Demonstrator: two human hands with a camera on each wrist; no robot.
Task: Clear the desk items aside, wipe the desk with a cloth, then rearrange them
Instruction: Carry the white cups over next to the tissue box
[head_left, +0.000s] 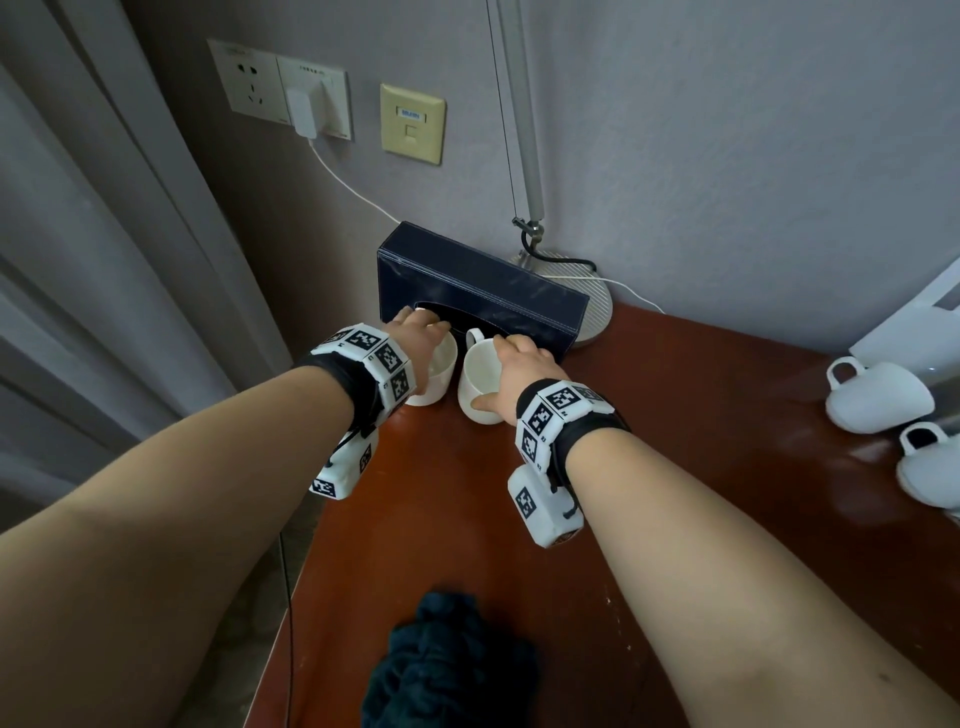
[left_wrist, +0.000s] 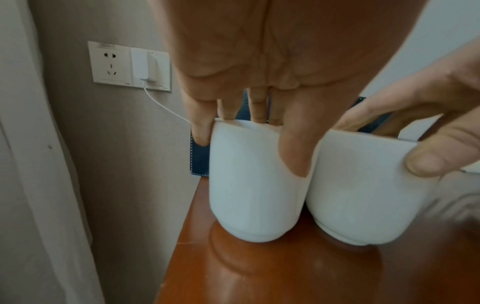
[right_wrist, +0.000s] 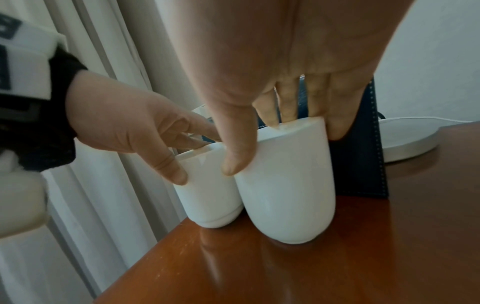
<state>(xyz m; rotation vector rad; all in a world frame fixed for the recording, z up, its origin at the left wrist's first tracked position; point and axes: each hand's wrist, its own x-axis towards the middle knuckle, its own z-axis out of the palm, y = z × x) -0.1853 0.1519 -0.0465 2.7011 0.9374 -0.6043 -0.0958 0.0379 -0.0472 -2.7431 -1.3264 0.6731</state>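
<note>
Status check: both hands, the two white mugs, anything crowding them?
Left hand grips left mug; right hand grips right mug. Both upright on desk, side by side. Dark tissue box directly behind.

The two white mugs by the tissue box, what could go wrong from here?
Both hands pinch only the rims: the left hand on the left mug, the right hand on the right mug. They could slip. The mugs sit almost together and may clink. The left mug is near the desk edge.
</note>
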